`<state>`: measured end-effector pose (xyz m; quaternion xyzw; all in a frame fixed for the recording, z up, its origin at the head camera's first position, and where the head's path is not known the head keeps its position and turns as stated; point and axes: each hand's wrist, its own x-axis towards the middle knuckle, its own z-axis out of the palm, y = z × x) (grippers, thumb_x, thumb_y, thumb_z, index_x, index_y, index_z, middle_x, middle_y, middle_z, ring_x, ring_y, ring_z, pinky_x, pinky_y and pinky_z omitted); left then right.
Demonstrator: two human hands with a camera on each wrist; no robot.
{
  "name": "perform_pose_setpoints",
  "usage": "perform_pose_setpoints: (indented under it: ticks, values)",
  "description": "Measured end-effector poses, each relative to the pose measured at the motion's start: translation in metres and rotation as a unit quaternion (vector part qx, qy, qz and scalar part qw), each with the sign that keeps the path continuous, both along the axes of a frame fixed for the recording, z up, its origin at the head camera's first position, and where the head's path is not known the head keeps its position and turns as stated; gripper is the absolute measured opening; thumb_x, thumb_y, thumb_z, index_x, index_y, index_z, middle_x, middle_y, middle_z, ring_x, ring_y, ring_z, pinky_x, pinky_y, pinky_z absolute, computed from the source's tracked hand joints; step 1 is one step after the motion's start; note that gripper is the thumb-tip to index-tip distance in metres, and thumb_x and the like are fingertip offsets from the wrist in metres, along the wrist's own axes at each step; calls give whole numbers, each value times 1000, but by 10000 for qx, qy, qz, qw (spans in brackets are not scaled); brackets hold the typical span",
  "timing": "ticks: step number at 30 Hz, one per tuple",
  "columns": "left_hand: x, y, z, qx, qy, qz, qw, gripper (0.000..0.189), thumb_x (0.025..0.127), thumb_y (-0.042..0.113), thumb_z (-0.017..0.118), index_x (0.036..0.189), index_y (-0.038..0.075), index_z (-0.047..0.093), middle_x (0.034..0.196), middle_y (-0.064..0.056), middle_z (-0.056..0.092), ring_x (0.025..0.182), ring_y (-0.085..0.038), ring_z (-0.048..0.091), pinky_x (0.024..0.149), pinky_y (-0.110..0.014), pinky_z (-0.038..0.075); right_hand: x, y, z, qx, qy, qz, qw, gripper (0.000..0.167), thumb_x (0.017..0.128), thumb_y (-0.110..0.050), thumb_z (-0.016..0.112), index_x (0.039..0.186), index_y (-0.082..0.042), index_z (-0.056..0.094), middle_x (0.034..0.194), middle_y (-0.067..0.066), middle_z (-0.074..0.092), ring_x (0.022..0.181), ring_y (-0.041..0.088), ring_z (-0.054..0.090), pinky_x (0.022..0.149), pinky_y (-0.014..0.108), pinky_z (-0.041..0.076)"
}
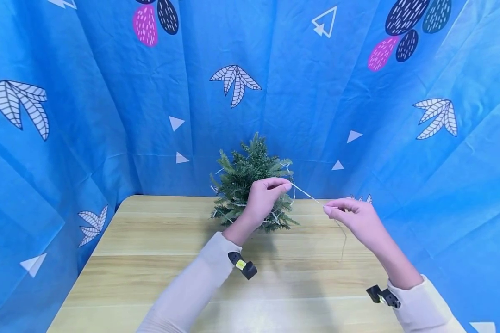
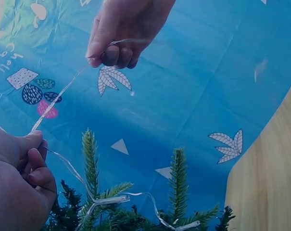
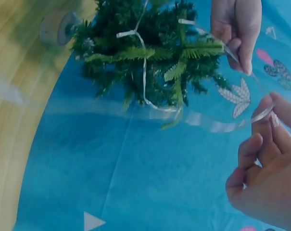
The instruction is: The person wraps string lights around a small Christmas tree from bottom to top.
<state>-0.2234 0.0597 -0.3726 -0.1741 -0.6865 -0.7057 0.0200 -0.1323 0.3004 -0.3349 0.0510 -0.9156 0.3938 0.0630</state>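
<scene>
A small artificial Christmas tree (image 1: 250,162) stands toward the back of the table, with a clear-wired string of fairy lights (image 2: 61,96) looped around its branches. My left hand (image 1: 260,203) is in front of the tree's right side, pinching the wire between thumb and fingertips. Farther right, my right hand (image 1: 360,224) pinches the same wire, and the stretch between both hands is nearly straight. From the right hand a loose end hangs down above the table. Small bulbs (image 2: 114,199) on the wire lie against the branches in the left wrist view.
The tree's round wooden base (image 3: 54,29) shows in the right wrist view. Beneath is a light wooden table (image 1: 158,259). A blue patterned curtain (image 1: 296,97) hangs behind the table and along both sides. Each wrist wears a dark strap with a small device.
</scene>
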Motion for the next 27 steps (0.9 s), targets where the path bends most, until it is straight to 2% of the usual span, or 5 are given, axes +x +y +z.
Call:
perform_pose_setpoints:
  ticks: [3,8,16,22,27]
  values:
    - [0,-1,1,19,-40,3,10000,18,92,27,75,106,17,79,103,1,74,84,-14,61,72,-27,52,-2,3,2,183,-89,116,9997,34,96,-43,68,114,-15,75,104,5,68,99,23,53,76,35,48]
    - [-1,-5,3,124,-150,54,9998,23,93,27,74,110,11,78,101,0,74,84,-21,62,74,-33,54,-7,5,3,597,231,353,9973,24,96,-31,70,110,-13,77,95,4,65,92,21,50,73,34,41]
    - [-5,-10,1,313,-392,191,9986,26,93,28,74,113,11,77,95,2,71,73,-13,53,74,-35,52,-12,11,-2,1173,824,245,9894,17,95,-18,71,105,-8,78,89,5,63,90,24,45,76,40,32]
    - [-4,-14,0,376,-556,252,9974,27,93,28,75,113,11,77,91,3,68,70,-10,50,72,-33,50,-18,20,-11,1536,1788,59,9718,10,90,-10,75,98,-6,80,79,2,63,80,21,46,79,43,28]
    - [-2,-16,-2,323,-591,332,9972,27,91,31,76,112,13,78,90,4,68,71,-10,53,69,-33,49,-27,26,-11,1784,2277,-269,9569,9,91,-10,74,97,-6,80,73,2,65,76,17,43,85,47,26]
